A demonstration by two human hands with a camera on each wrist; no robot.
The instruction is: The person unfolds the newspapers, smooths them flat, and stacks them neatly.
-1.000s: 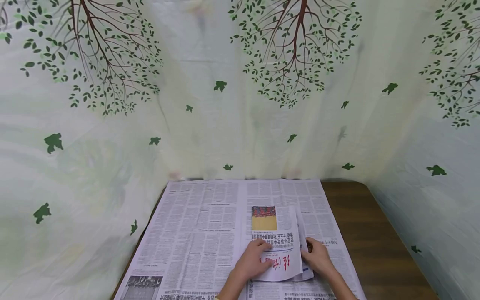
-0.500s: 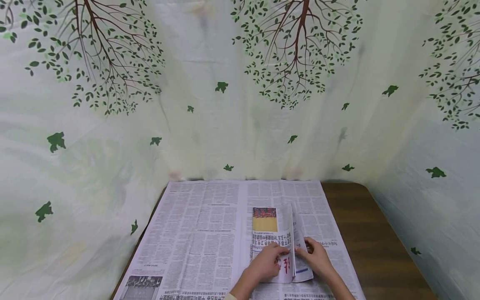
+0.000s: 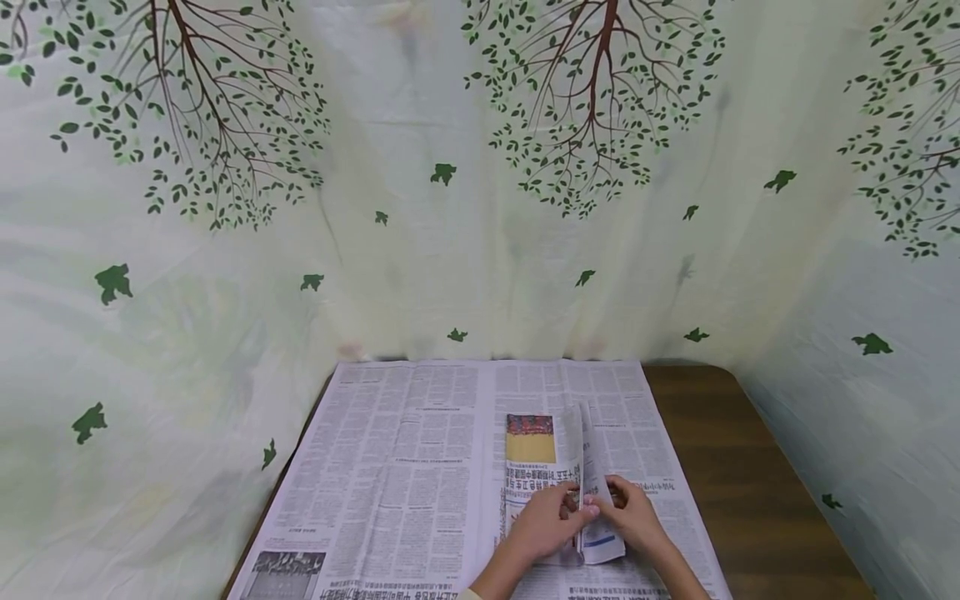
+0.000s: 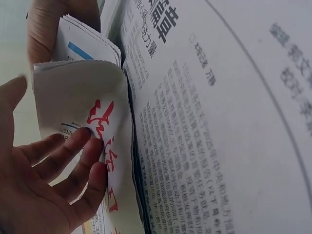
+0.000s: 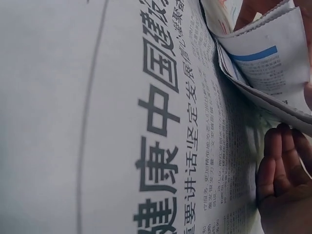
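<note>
A folded newspaper (image 3: 528,475) with red brush lettering and a red-and-yellow picture lies on the spread sheets, its layers parted along the right side. My left hand (image 3: 547,525) is at the upper layers; in the left wrist view its curved fingers (image 4: 90,146) touch the lettered face, and the thumb reaches past the edge. On the other side, my right hand (image 3: 633,517) holds the right-hand layers (image 3: 603,533), marked with a blue bar, between thumb and fingers. The two thumbs come together at the gap. In the right wrist view, the fingers (image 5: 282,161) sit beneath the lifted layers.
Large newspaper sheets (image 3: 397,467) cover most of the table. Bare brown wood (image 3: 750,475) shows along the right side. A pale curtain (image 3: 480,275) printed with trees and green leaf shapes hangs behind and on both sides.
My left hand has slid right across the folded newspaper to its edge, near the right thumb. The upper layers now bend up and stand apart from the right-hand ones. The right hand has barely moved.
</note>
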